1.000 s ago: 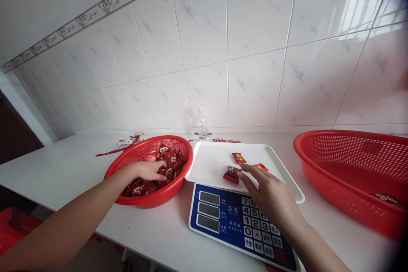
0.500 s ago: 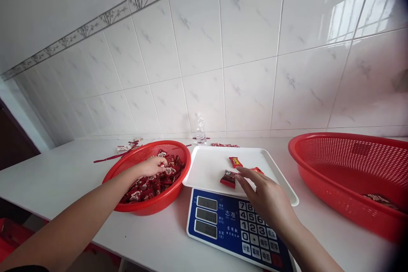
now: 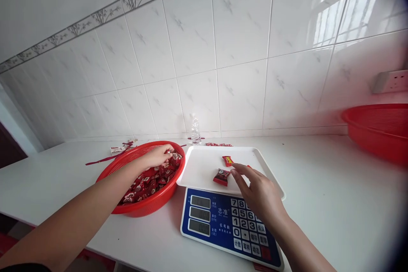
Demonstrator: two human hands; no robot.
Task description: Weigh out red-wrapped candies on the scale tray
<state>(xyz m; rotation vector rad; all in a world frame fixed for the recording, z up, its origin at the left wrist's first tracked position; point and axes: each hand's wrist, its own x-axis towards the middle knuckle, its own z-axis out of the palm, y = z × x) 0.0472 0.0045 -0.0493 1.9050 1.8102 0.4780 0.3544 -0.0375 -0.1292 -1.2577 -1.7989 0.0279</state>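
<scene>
My left hand reaches into a red plastic basket heaped with dark red wrapped candies. Its thumb and fingers pinch a candy near the basket's right side. My right hand hovers over the white tray of a blue-faced scale. The right thumb and index finger are slightly apart, beside a dark red candy packet lying on the tray. A small bright red packet with yellow lettering lies behind it. Another red piece is mostly hidden behind my right hand.
A clear bottle stands by the tiled wall, with a row of red packets behind the tray. Red ribbon lies behind the left basket. Another red basket is at far right, below a wall socket.
The far-right basket has moved away to the right and back. My left hand has shifted towards the basket's back right edge. My right hand stays beside the dark packet. The view has turned slightly right.
</scene>
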